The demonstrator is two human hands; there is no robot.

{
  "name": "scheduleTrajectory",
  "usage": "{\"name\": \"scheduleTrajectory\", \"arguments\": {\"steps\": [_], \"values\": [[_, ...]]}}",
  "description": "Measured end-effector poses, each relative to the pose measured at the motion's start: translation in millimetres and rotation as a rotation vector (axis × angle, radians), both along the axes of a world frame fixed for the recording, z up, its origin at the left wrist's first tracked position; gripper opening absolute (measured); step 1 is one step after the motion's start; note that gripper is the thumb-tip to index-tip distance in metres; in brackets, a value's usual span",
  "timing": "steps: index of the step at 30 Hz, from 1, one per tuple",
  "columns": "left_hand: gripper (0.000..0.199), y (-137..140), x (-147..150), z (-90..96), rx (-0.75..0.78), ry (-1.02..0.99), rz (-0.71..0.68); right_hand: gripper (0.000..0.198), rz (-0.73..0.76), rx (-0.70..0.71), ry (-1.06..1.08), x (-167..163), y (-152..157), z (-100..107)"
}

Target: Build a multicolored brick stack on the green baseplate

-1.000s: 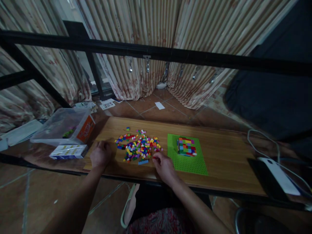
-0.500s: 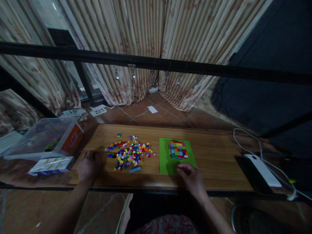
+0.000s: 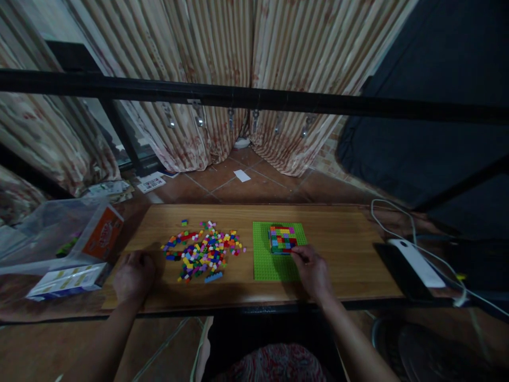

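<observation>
My right hand (image 3: 314, 269) reaches the near right corner of a block build (image 3: 281, 240) of many-coloured toy bricks. Thumb and forefinger are pinched on a small red brick (image 3: 293, 250), mostly covered by the fingertips; whether it is pressed on cannot be told. The build stands on a green studded baseplate (image 3: 264, 268), towards its far side. My left hand (image 3: 133, 276) rests on the wooden table, fingers curled in a loose fist, with nothing visible in it. Between the hands lies a spread of loose bricks (image 3: 204, 254), with a long blue brick (image 3: 213, 277) at its near edge.
A clear plastic bin (image 3: 51, 233) with an orange label and a flat box (image 3: 67, 281) stand left of the table (image 3: 338, 254). On the right lie a white power bank-like device (image 3: 415, 262), a black flat item (image 3: 397, 270) and white cables. A dark bar (image 3: 278, 98) crosses beyond the table.
My right hand has moved the red brick away from me, from the baseplate's near part up to the build's near right corner. My left hand stays resting on the table. The camera view has shifted slightly.
</observation>
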State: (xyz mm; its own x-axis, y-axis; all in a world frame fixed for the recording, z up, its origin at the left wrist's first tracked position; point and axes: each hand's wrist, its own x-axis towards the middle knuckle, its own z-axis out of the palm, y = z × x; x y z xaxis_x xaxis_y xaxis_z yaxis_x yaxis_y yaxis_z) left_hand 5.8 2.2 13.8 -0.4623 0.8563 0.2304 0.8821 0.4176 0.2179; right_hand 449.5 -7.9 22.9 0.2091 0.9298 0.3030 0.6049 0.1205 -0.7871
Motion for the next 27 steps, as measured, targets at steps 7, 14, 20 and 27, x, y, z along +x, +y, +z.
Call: {"name": "scheduleTrajectory", "arguments": {"steps": [7,14,20,27], "values": [[0.035,1.2,-0.2,2.0,-0.015,-0.023,0.005,0.023,-0.004,0.022,-0.142,-2.3,5.4,-0.4],[0.038,2.2,1.1,1.9,-0.043,0.015,0.034,0.031,-0.110,0.066,-0.074,-1.7,5.3,-8.3],[0.035,2.1,0.3,1.0,-0.050,0.049,0.026,0.040,-0.160,0.063,-0.071,-0.2,2.7,-13.0],[0.033,3.0,-1.7,0.3,-0.051,0.064,0.016,0.038,-0.167,0.060,-0.037,1.5,1.9,-16.5]]}}
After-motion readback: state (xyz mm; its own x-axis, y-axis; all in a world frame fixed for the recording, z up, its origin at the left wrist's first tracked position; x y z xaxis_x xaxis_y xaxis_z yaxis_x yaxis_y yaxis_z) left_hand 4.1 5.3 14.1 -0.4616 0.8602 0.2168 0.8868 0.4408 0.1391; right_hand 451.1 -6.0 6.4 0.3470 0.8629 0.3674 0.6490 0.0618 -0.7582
